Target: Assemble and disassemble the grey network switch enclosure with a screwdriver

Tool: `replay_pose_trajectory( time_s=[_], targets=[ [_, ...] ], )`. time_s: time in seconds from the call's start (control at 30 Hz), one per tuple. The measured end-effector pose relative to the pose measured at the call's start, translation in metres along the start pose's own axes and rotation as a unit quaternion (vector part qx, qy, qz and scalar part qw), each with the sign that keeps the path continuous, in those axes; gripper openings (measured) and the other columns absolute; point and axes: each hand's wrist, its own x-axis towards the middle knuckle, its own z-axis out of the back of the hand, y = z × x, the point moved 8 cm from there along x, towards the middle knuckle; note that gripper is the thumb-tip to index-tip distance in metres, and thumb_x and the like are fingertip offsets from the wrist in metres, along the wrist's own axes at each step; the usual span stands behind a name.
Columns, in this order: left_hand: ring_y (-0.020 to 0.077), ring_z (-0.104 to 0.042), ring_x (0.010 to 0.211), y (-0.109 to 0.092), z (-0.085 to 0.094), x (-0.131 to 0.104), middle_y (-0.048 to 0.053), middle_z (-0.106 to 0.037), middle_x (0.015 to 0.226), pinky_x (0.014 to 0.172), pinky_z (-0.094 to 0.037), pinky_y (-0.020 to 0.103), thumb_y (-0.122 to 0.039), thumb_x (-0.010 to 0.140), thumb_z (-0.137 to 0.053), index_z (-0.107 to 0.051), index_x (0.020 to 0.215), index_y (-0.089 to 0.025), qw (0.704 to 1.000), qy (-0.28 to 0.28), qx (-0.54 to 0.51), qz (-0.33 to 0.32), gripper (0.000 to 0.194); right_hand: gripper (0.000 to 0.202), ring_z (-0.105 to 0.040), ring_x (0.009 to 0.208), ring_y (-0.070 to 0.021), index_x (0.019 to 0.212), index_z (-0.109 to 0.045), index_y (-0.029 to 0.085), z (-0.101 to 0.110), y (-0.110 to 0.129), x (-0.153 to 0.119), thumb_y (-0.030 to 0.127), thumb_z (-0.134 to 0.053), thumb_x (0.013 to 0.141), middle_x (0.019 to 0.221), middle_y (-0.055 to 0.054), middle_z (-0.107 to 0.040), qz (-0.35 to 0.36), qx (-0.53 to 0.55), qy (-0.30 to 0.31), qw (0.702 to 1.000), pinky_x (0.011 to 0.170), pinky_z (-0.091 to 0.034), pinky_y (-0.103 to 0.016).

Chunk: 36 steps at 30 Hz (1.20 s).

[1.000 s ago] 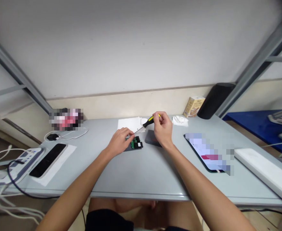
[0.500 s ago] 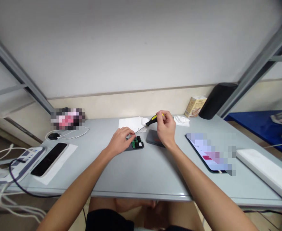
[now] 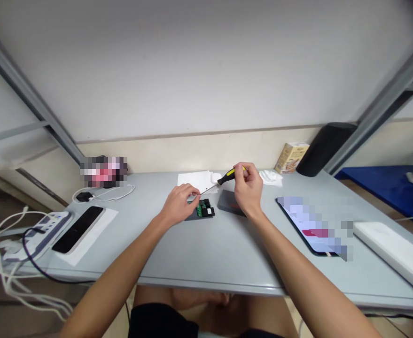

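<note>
The right hand (image 3: 248, 188) is closed round the black-and-yellow handle of a screwdriver (image 3: 226, 177), its shaft slanting toward eight o'clock. The left hand (image 3: 180, 203) has thumb and forefinger drawn close together at the tip; whether they pinch it, I cannot tell.

The green circuit board (image 3: 200, 208) lies on the table (image 3: 206, 253), partly covered by the left hand. From the board, a grey case (image 3: 227, 203) sits near three o'clock, partly behind the right hand; white papers (image 3: 192, 180) at twelve; crumpled tissue (image 3: 271, 177), a carton (image 3: 292, 157) and a black cylinder (image 3: 326, 149) toward two; a lit screen (image 3: 312, 227) past three; a dark phone (image 3: 78, 229) just below nine.
</note>
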Motion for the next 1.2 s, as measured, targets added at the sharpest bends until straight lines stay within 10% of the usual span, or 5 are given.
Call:
replay_pose_trajectory(
  time_s=[1.2],
  targets=[
    [0.022,-0.068,0.092,-0.006,0.001,-0.001,0.004,-0.074,0.096,0.089,-0.049,0.041,-0.02,0.099,-0.058,-0.069,0.093,-0.023,1.0,0.005,0.004,-0.011,0.012,0.042,-0.036,0.055,-0.0113,0.091,-0.063,0.021,-0.001,0.016,-0.004,0.063,-0.062,0.096,0.063,0.006,-0.04,0.029,-0.001,0.001,1.0,0.052,-0.029,-0.026]
  ],
)
